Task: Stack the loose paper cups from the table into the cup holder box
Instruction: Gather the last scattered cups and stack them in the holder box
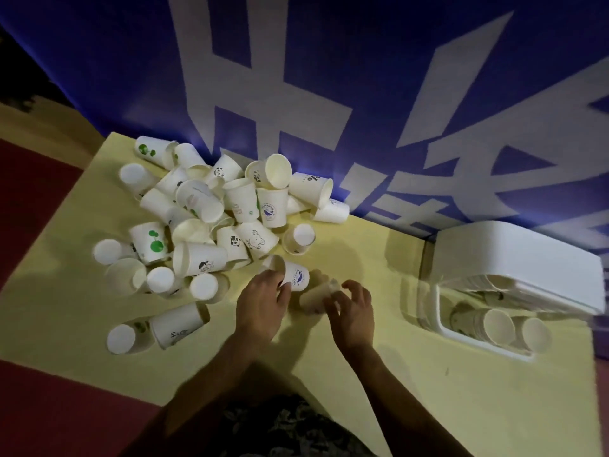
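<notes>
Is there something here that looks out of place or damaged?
Nothing looks damaged. The loose cups lie in a jumbled heap on the yellow table, many tipped on their sides. Stacks already lie in the open cup holder box.

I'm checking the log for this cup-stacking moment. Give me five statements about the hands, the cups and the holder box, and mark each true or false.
1. The left hand grips a cup with a blue whale print. True.
2. The cup holder box is empty. False: stacked cups already lie inside it.
3. The pile of loose cups lies on the left part of the yellow table, the box on the right. True.
4. The box's lid is closed. False: it stands open, with the cups inside showing.
5. The right hand rests on the box. False: it is beside the left hand, at a blurred cup, apart from the box.
</notes>
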A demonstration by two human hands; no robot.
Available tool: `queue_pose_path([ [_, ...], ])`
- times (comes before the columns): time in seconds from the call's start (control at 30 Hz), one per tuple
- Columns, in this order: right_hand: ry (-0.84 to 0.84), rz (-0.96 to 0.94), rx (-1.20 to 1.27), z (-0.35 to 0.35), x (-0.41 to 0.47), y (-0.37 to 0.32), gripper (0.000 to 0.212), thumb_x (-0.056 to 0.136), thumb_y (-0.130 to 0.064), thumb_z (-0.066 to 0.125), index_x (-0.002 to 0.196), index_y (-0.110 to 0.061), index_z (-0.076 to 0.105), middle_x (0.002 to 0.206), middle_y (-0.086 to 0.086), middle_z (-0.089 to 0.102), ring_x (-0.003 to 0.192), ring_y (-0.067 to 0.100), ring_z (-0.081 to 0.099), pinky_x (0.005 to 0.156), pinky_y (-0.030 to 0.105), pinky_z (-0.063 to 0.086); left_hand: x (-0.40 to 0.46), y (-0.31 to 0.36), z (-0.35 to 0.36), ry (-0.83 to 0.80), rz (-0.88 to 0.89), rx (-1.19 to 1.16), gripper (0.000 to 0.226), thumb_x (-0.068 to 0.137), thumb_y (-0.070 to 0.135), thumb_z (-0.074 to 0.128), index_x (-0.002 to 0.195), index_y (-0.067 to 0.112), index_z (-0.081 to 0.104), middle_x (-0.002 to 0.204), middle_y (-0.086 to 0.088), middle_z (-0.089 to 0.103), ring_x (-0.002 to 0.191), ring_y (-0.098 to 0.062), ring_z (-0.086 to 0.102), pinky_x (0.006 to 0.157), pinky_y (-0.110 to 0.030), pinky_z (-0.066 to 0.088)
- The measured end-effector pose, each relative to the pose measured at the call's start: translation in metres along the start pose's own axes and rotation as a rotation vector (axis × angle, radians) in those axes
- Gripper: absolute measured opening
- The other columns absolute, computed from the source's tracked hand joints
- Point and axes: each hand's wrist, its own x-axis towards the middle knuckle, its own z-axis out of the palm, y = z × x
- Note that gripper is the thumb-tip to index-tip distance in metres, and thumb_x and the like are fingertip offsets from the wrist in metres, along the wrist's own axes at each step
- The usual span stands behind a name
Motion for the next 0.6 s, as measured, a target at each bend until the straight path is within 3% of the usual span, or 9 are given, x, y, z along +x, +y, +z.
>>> queue_pose_path([
  [0.1, 0.051, 0.081, 0.146, -0.019, -0.018, 0.013, 0.008, 0.09, -0.022, 0.065, 0.091, -0.016, 0.07, 0.1, 0.001, 0.065, 0.087, 0.026, 0.061, 0.066, 0.032, 0.049, -0.013, 0.025, 0.003, -0.026, 0.038, -0.055, 0.014, 0.09, 0.025, 0.06, 0.083, 0.014, 0.056, 0.081, -0.005, 0.06, 0.076, -0.022, 0.055, 0.063, -0.033, 0.044],
  [0.23, 0.142, 0.033, 0.216, -0.051, -0.044, 0.034, 0.006, 0.091, -0.018, 0.063, 0.089, -0.019, 0.068, 0.087, -0.004, 0.066, 0.073, 0.019, 0.062, 0.062, 0.033, 0.051, -0.028, 0.058, 0.011, -0.004, 0.13, -0.11, 0.011, 0.088, 0.019, 0.063, 0.08, 0.015, 0.057, 0.078, -0.002, 0.059, 0.073, -0.02, 0.054, 0.06, -0.029, 0.04],
  [0.37, 0.255, 0.04, 0.275, -0.085, -0.072, 0.063, 0.008, 0.09, -0.013, 0.065, 0.096, -0.017, 0.069, 0.088, -0.003, 0.069, 0.074, 0.017, 0.065, 0.063, 0.036, 0.054, -0.049, 0.097, 0.024, 0.026, 0.152, -0.186, 0.012, 0.091, 0.02, 0.06, 0.081, 0.014, 0.06, 0.078, 0.003, 0.059, 0.074, -0.016, 0.053, 0.062, -0.033, 0.046],
  [0.5, 0.336, 0.042, 0.28, -0.116, -0.095, 0.101, 0.011, 0.091, -0.011, 0.062, 0.099, -0.016, 0.067, 0.091, -0.005, 0.068, 0.079, 0.018, 0.065, 0.065, 0.035, 0.054, -0.073, 0.143, 0.043, 0.047, 0.186, -0.233, 0.021, 0.094, 0.021, 0.056, 0.074, 0.012, 0.055, 0.07, 0.006, 0.053, 0.068, -0.012, 0.048, 0.059, -0.031, 0.041],
  [0.6, 0.392, 0.064, 0.274, -0.137, -0.109, 0.132, 0.014, 0.092, -0.01, 0.061, 0.103, -0.014, 0.067, 0.095, -0.003, 0.069, 0.084, 0.021, 0.065, 0.069, 0.035, 0.054, -0.09, 0.176, 0.062, 0.014, 0.231, -0.271, 0.02, 0.095, 0.02, 0.054, 0.079, 0.01, 0.059, 0.075, 0.004, 0.058, 0.072, -0.013, 0.053, 0.062, -0.033, 0.046],
])
